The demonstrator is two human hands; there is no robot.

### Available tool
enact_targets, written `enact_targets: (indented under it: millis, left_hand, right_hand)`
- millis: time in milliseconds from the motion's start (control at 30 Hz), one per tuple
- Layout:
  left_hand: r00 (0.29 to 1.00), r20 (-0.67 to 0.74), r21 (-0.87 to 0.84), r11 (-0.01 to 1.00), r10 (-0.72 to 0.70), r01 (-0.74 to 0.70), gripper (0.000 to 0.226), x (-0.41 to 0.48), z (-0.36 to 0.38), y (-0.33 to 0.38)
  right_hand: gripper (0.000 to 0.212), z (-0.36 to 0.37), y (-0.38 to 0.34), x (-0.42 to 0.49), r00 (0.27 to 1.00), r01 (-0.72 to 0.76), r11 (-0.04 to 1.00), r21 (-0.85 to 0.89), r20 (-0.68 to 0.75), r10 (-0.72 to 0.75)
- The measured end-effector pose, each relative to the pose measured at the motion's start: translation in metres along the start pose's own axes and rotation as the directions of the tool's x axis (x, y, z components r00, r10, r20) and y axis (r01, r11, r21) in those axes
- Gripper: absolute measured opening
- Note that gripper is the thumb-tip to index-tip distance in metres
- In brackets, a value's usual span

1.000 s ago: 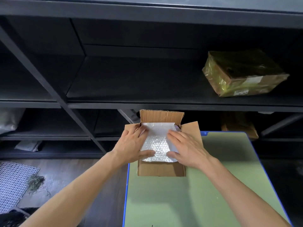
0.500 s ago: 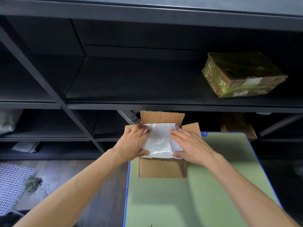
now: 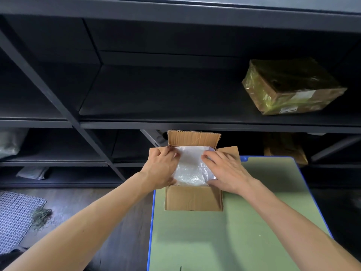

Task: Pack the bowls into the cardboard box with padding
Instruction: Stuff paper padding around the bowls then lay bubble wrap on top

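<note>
**Cardboard box (image 3: 193, 200) at the bench's far-left corner, wrap on top, both hands down**

Works at the far-left corner of the green, blue-edged bench (image 3: 224, 241), with the box's near side facing the camera. Keeps the flaps open: far flap upright, side flaps spread outward. Has a white sheet of bubble wrap (image 3: 192, 165) across the box's mouth, from far rim to near rim.

Presses on that sheet with both hands, set apart, a strip of wrap showing between them. Lays the left hand (image 3: 162, 169) along the wrap's left edge, fingertips at the box's far-left corner, thumb down by the near rim. Lays the right hand (image 3: 226, 173) over the right edge, fingers fairly straight and pointing to the far side, thumb by the near-right corner. Grips nothing with either hand: fingers rest spread on the wrap, not curled round it. Cannot tell whether bowls lie under the wrap.

Beyond the bench's far edge: black shelving (image 3: 156, 90). On its upper shelf, to the right, a cardboard parcel (image 3: 293, 87) in yellowish film, with white labels on its near side. On a lower shelf, just past the bench's far-right corner, a second brown parcel (image 3: 285, 149), dim. Pale bags (image 3: 9, 141) in the lower-left compartments. Off the bench's left edge, dark wooden floor (image 3: 121, 222) with a white wire mesh (image 3: 15, 218) and a tuft of dry grass (image 3: 42, 215) at its edge.
</note>
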State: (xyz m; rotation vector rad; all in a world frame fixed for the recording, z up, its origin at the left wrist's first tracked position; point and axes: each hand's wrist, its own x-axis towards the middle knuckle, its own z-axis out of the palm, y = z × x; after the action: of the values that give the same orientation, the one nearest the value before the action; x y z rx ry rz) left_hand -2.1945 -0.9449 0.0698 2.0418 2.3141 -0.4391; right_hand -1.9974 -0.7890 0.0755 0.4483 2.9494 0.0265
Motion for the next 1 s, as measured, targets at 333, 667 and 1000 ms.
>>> enact_targets:
  millis: [333,667,1000]
  left_hand:
    - [0.999,0.007,0.029,0.999,0.042,-0.043,0.099,-0.002,-0.001,-0.007]
    - [0.999,-0.037,-0.148,0.989,-0.003,-0.003,0.077,-0.002,0.001,0.002]
    - [0.984,-0.162,-0.422,0.907,-0.071,-0.005,0.047,-0.014,0.005,0.011]
  right_hand:
    - [0.093,0.001,0.005,0.001,0.997,0.007,1.0,-0.023,0.073,-0.005]
    - [0.079,0.006,0.004,-0.005,0.997,-0.059,0.994,0.093,0.045,0.055]
    - [0.047,0.0,-0.014,-0.005,0.949,-0.213,0.878,0.429,-0.122,0.29]
